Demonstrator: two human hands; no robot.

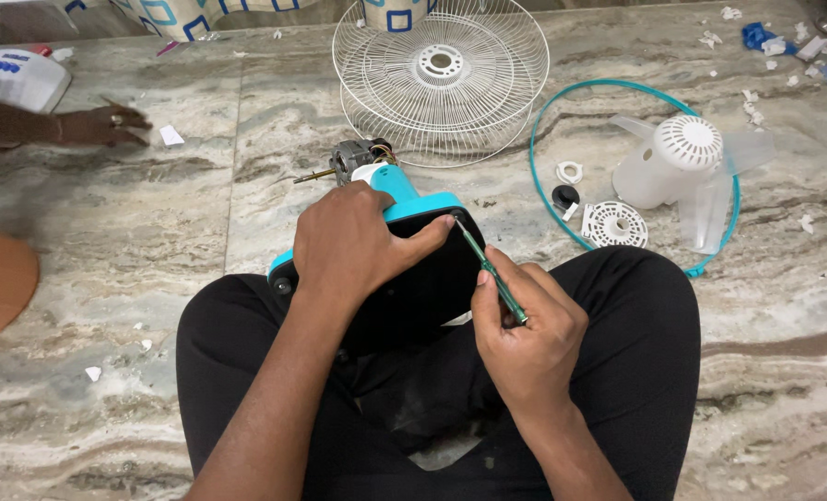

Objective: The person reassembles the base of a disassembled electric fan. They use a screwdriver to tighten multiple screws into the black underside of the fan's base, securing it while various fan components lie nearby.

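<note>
Marbled stone floor [200, 213] carries scattered fan parts around a person sitting cross-legged. On the lap lies a teal and black fan body [413, 264], its bare motor [353, 158] pointing away. The left hand [353, 246] is spread over the casing, pressing it down; the right hand [529, 334] is closed around a green screwdriver [489, 269] whose tip meets the casing edge near the left thumb. That closeness is the risk: if the tip slips, it could jab the thumb or scratch the plastic. The body rests on legs, so it may rock. Wire guards [441, 79], a teal ring [631, 172] and white blades [687, 167] lie beyond; another person's hand [107, 125] rests far left
</note>
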